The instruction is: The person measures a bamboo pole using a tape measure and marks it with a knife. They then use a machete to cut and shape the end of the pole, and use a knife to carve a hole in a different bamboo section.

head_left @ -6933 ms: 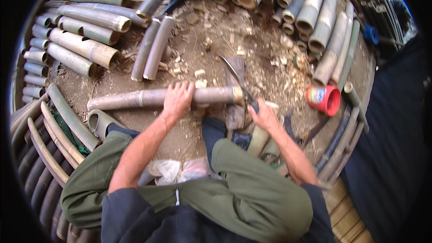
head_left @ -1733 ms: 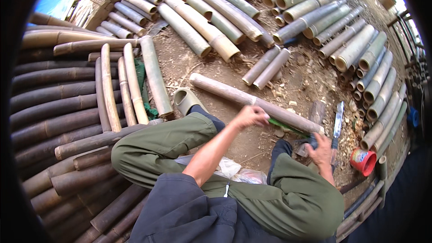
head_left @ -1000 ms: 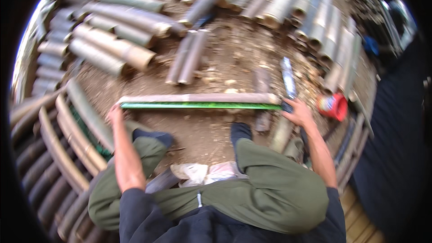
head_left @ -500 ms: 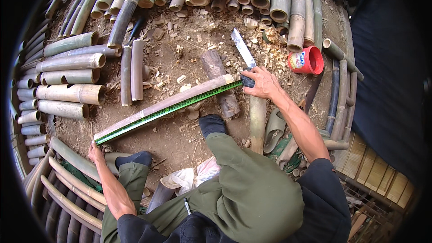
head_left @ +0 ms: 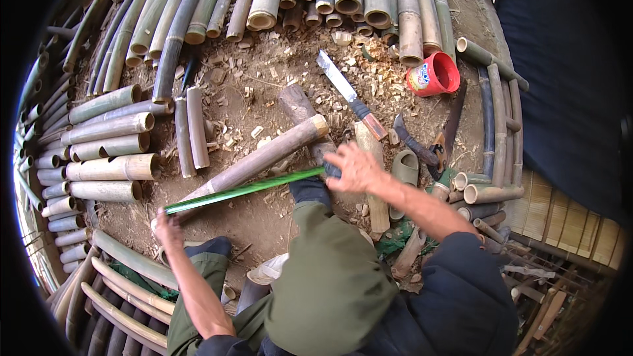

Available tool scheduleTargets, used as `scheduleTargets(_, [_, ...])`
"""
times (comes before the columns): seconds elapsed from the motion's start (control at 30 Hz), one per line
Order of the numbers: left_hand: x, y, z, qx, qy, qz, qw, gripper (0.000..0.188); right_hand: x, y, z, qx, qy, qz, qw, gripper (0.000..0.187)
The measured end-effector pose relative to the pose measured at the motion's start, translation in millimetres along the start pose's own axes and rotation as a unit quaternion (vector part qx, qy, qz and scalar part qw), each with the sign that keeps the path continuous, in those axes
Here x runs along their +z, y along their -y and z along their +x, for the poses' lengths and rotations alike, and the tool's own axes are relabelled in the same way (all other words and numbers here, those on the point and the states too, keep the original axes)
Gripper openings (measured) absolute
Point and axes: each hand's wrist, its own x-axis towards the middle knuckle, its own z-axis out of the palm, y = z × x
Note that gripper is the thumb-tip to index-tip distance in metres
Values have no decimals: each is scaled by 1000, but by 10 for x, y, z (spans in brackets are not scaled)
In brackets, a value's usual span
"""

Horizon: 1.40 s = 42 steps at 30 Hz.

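looking down from the head

the scene is viewed through the left of two wide fisheye cameras worn side by side on the head, faced steeply downward. the trousers (head_left: pixel 330 277) are caught at close range at six o'clock. beyond them, the left hand (head_left: pixel 169 224) is framed toward eight o'clock, the right hand (head_left: pixel 356 168) just off centre toward three. the ground (head_left: pixel 264 217) is overlooked, with bamboo tubes (head_left: pixel 269 0) placed farther off at twelve.

One green tape measure (head_left: pixel 254 186), one red tub (head_left: pixel 432 76), one long-bladed knife (head_left: pixel 349 92)
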Motion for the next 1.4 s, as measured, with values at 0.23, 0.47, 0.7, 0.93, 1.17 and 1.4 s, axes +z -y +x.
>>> scheduleTargets(0.23, [1825,615,-1674,-172,414,299,842,23,918,250,-676,122,-2,239,963,66])
scheduleTargets(0.47, [1829,750,-2117,-96,366,239,894,29,1379,0,-1043,166,3,228,959,66])
scheduleTargets(0.7, [1860,631,-1988,-167,360,165,903,33,592,-790,-31,192,-383,94,899,76])
scheduleTargets(0.93, [1763,249,-1709,-298,377,-39,876,37,368,-1560,401,175,-407,173,880,39])
scheduleTargets(1.17, [1471,30,-1253,-277,260,-206,902,41,898,-1993,318,275,-343,214,872,53])
scheduleTargets(1.4, [922,-919,-847,115,128,-300,938,43,858,-984,432,180,-486,42,854,56])
